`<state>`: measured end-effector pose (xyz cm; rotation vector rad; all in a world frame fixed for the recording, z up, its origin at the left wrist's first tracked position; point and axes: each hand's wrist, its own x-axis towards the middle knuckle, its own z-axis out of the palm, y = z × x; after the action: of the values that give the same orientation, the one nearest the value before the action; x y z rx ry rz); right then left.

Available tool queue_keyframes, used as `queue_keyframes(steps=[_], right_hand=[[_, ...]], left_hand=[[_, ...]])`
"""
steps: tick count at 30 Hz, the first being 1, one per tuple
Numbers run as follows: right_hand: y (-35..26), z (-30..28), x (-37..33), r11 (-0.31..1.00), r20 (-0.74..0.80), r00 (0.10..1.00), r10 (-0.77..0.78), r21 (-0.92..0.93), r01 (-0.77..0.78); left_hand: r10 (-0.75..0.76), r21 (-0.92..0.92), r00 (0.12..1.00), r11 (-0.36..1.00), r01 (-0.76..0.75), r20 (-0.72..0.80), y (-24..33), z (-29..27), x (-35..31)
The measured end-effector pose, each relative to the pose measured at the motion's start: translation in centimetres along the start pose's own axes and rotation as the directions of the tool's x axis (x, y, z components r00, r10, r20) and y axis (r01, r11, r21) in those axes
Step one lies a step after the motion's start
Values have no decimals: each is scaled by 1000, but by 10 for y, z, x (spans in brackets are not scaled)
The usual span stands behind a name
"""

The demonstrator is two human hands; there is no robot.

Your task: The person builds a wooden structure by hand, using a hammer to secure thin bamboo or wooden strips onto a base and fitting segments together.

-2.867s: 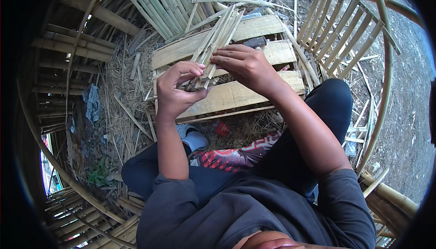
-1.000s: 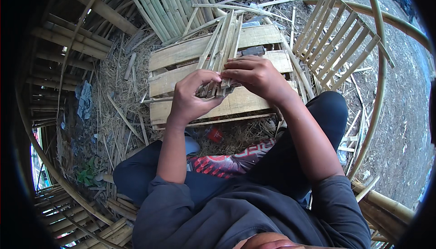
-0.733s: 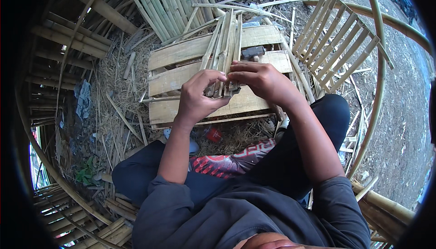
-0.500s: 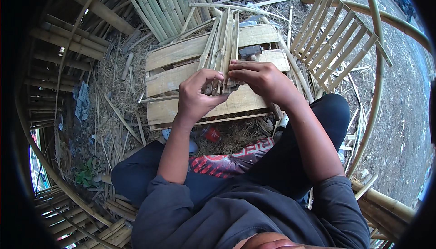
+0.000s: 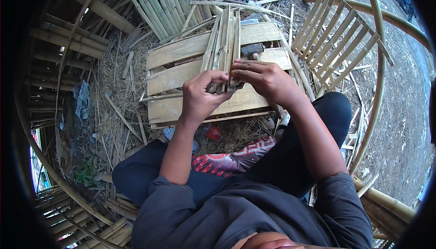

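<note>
A bundle of long, narrow bamboo strips (image 5: pixel 223 42) lies lengthwise over a low slatted wooden table (image 5: pixel 175 82), its near ends between my hands. My left hand (image 5: pixel 202 93) is closed round the left side of the bundle, thumb below and fingers above. From the right, my right hand (image 5: pixel 263 79) grips the same strips, fingertips pressed on their edge. The strips' near ends are partly covered by my fingers. Just beyond my right hand a hammer (image 5: pixel 252 49) with a dark metal head rests on the table, its handle partly hidden.
A slatted bamboo panel (image 5: pixel 169 8) leans at the far left, and another bamboo rack (image 5: pixel 334 38) stands at the right. Curved bamboo poles (image 5: pixel 378 67) rise on the right. Straw and bamboo scraps (image 5: pixel 119 113) litter the ground. A red wrapper (image 5: pixel 212 133) lies below the table's near edge.
Both hands and the near ends of the strips sit slightly farther right in the picture. The grip on the bundle looks the same.
</note>
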<state>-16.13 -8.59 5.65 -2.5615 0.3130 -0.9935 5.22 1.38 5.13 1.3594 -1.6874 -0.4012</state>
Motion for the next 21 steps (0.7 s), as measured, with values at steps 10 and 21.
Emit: queue_keyframes(steps=[10, 21], right_hand=[[2, 6, -6, 994, -98, 992, 77, 89, -69], [8, -7, -5, 980, 21, 991, 130, 149, -132]], left_hand=[[380, 233, 925, 898, -372, 14, 9, 2, 10], [221, 135, 973, 964, -228, 64, 13, 4, 14]])
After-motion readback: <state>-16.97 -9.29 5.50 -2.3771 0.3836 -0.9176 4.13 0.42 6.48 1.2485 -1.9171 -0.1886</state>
